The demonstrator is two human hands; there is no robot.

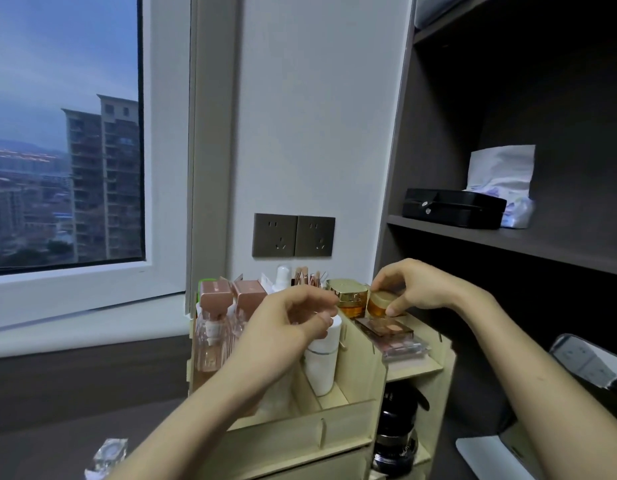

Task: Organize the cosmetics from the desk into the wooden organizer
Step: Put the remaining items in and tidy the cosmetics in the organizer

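Lower left: clear glass bottle point(108, 455) on the desk point(50, 431), not yet filed.
Lower centre: wooden organizer point(300, 431), with black jars point(397, 427) in its lower right bay.
White bottle point(321, 358) stands upright in a centre slot. Left hand point(289, 327) is over its top, fingers curled, thumb at the cap. True grip or mere contact: cannot tell.
Palettes point(386, 334) lie flat on the right shelf.
Behind them, right hand point(418, 289) pinches small amber jar point(380, 303) at its gold lid, thumb in front, fingers behind. The jar is at the back of that shelf, just beside larger gold-lidded jar point(348, 296).
Pink-capped bottles point(231, 296) at the back left.

Judgement: the step in hand is seating the small jar. Set it flat on the shelf board, not on the palettes' edge. Avoid nudging the neighbouring jar, and release only once it sits level. A left hand steadying the bottle would guard against a knock.
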